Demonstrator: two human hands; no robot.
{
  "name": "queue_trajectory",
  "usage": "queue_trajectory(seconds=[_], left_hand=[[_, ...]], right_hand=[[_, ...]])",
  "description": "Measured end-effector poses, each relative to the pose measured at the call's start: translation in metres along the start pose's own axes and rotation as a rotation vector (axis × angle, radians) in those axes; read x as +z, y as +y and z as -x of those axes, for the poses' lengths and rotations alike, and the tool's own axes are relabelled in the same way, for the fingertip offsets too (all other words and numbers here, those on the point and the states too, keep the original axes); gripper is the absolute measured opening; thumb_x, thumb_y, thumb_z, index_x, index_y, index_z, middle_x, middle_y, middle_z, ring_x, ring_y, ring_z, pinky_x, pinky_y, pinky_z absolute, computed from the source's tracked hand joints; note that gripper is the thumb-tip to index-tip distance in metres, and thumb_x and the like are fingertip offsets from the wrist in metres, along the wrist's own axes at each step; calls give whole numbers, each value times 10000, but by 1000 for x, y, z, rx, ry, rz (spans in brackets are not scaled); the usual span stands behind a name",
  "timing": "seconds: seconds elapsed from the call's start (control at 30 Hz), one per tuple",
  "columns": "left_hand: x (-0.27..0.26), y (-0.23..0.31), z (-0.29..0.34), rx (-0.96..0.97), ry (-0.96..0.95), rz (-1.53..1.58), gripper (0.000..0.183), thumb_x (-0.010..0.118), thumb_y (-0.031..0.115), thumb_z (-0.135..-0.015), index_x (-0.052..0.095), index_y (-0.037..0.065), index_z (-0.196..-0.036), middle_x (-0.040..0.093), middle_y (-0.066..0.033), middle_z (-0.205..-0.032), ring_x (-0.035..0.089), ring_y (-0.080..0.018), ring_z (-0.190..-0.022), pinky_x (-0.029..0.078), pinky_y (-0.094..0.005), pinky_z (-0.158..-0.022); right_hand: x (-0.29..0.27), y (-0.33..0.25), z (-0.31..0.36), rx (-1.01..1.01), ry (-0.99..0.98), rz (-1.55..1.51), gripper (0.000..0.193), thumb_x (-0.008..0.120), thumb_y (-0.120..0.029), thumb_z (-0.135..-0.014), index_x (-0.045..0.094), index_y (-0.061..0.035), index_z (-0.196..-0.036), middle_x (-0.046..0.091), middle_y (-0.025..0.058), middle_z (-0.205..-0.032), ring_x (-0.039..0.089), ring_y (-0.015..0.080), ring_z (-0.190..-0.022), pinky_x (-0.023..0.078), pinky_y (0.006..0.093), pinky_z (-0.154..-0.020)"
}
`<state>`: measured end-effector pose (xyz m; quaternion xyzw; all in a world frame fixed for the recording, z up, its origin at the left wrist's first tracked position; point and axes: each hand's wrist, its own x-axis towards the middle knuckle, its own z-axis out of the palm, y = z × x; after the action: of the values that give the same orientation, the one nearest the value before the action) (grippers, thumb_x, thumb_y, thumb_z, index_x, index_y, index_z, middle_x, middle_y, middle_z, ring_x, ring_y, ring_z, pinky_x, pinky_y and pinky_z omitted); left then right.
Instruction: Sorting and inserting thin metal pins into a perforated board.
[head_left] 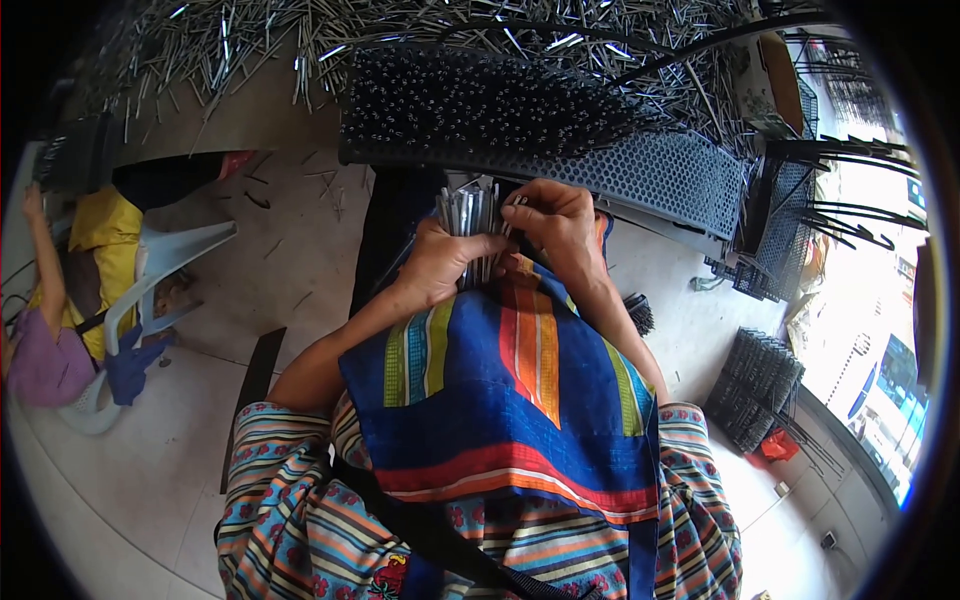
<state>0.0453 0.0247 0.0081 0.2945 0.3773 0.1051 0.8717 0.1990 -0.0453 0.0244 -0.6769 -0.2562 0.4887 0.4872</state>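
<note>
My left hand (436, 262) is closed around an upright bundle of thin silvery metal rods (467, 212), thumb across its front. Just to the right, my right hand (562, 225) has thumb and forefinger pinched together at the bundle's edge. A small rod end shows between those fingertips; the rest is hidden by the fingers. Both hands are above my lap, over a striped blue apron (470, 350). Beyond them stands a black perforated rack (660, 180). Its left and middle part is packed with upright dark pins (470, 95).
Loose metal strips (240, 50) are heaped on the table behind the rack. On the right, stacked black wire racks (755, 390) rest on the floor near a red scrap (779, 445). Another person (60, 330) sits at the left on a pale plastic chair (180, 250).
</note>
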Motion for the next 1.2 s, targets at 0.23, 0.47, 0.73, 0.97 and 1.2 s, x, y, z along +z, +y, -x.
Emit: queue_trajectory(seconds=[0.23, 0.47, 0.73, 0.97, 1.2], left_hand=[[-25, -7, 3, 9, 118, -3, 220, 601, -35, -827, 625, -37, -1045, 685, -139, -844, 686, -214, -725, 571, -310, -631], [-29, -13, 10, 40, -10, -165, 257, 595, -24, -837, 598, -34, -1094, 686, -154, -876, 676, -209, -740, 557, -313, -660], [-24, -8, 6, 18, 117, 29, 208, 611, -45, -815, 618, -46, -1023, 687, -149, -854, 686, -224, -737, 559, -314, -652], [-18, -6, 6, 42, 111, 86, 173, 620, -76, -798, 633, -62, -970, 687, -157, -852, 692, -223, -735, 579, -304, -651], [-14, -2, 7, 3, 105, 76, 162, 628, -68, -805, 634, -59, -967, 687, -162, -853, 697, -230, -750, 585, -319, -660]], right_hand=[[5, -9, -10, -397, 298, -108, 69, 655, 48, -812, 684, 18, -866, 586, 0, -688, 452, 35, -526, 335, 184, -483], [7, -20, -25, -857, 342, 301, 141, 675, 100, -755, 683, 19, -870, 631, 38, -811, 537, 62, -639, 420, 198, -561], [9, -7, -15, -1038, 240, 497, 215, 710, 92, -678, 686, 10, -875, 666, 111, -852, 641, 188, -699, 493, 253, -602], [14, 1, -13, -1065, 163, 637, 205, 737, 13, -669, 682, 2, -865, 675, 137, -883, 667, 252, -712, 528, 304, -638], [23, -24, -29, -711, 344, 508, 118, 694, 46, -732, 711, 9, -843, 641, 85, -759, 618, 154, -657, 471, 258, -591]])
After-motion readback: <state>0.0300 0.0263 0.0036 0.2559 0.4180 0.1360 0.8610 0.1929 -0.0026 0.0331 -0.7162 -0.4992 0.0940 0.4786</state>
